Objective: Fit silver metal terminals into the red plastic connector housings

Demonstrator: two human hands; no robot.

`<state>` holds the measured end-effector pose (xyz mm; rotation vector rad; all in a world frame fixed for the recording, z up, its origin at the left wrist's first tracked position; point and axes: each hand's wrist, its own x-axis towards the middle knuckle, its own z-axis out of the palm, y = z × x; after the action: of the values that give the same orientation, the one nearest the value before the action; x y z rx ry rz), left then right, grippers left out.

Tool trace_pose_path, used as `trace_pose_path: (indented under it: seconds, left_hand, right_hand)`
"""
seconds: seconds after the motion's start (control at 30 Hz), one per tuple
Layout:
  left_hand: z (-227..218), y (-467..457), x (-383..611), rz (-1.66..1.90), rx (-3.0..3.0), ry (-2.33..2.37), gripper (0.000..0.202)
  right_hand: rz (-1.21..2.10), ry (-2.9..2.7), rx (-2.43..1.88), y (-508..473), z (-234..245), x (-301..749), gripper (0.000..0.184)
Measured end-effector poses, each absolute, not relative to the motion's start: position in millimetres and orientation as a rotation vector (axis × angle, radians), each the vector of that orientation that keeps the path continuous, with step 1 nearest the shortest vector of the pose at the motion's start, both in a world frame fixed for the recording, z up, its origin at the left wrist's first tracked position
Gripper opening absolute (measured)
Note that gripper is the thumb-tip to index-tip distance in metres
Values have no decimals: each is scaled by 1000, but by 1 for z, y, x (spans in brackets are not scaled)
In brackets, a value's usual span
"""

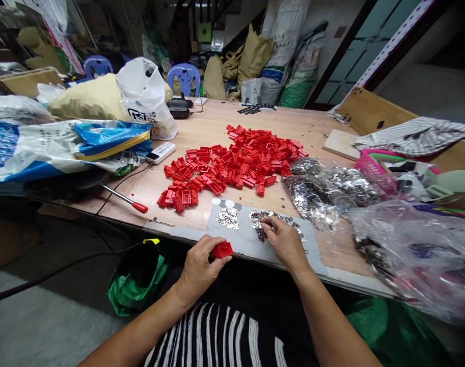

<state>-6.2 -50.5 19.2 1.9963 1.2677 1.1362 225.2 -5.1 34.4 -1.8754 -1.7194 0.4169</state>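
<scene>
Between the thumb and fingers of my left hand (201, 267) is a small red plastic case (221, 249), its hollow side showing, held just off the table's front edge. My right hand (284, 242) reaches into a pile of small dark and silvery metal pieces (260, 224) on a grey mat (247, 243). Its thumb and fingertips are pinched together; whatever they hold is too small to name. To the left on the same mat lies a heap of shiny flat metal bits (228, 217). Beyond, many red plastic cases (236, 160) are heaped loosely across the wooden table (201, 125).
Clear bags of metal parts (331, 191) and a pink basket (373, 165) crowd the right side. Left are stuffed sacks (113, 145), a white device (161, 152) with a cable and a red-tipped lever (139, 207). A green bag (136, 280) hangs below the front edge.
</scene>
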Motion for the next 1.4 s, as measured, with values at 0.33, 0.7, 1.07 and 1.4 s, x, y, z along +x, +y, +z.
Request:
trace_pose_path:
  seconds: [0.33, 0.7, 1.07, 1.4]
  left_hand:
    - [16, -51, -5, 1113, 1979, 1230, 34]
    - [21, -48, -5, 1135, 1933, 1248, 30]
    - [27, -48, 3, 1274, 1975, 1266, 29]
    - [28, -53, 4, 1291, 2045, 1182, 25]
  right_hand:
    - [143, -1993, -2052, -23, 32, 225, 13]
    - [196, -2011, -1927, -20, 34, 218, 15]
    - [747, -1834, -1514, -48, 58, 188, 14]
    - [674, -1964, -1366, -54, 49, 177, 9]
